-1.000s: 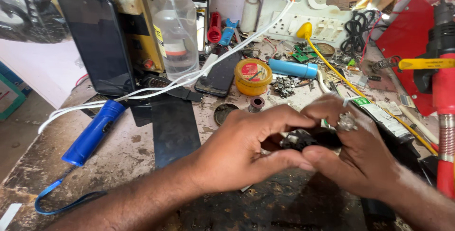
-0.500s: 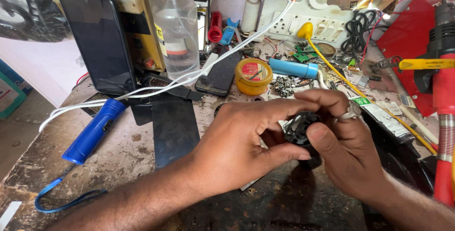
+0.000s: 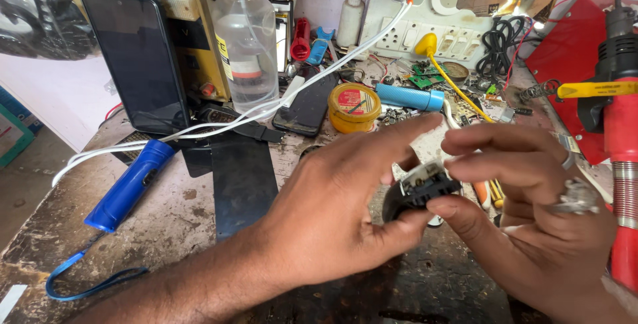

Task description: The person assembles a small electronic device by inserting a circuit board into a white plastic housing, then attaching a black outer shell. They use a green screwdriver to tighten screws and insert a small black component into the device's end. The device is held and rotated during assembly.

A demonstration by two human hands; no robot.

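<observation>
Left hand (image 3: 339,211) and right hand (image 3: 531,224) meet low centre over the workbench (image 3: 166,231), both closed on 1 small black part (image 3: 419,194) with a pale top edge. Left thumb sits under it, left fingers curl over the top; right thumb and forefinger pinch its right side. Part is held clear above the bench, between the 2 hands. Ring on a right finger. Left of the hands: blue torch (image 3: 129,184) with blue strap lying flat, black flat panel (image 3: 242,181) beside it. Further back: round yellow tin (image 3: 354,107), blue cylinder (image 3: 409,97), white cable (image 3: 266,108) running across. Far back: dark phone (image 3: 136,61) propped upright, clear plastic bottle (image 3: 246,41), white socket board (image 3: 425,18). Far right: red tool (image 3: 623,138) standing upright.
</observation>
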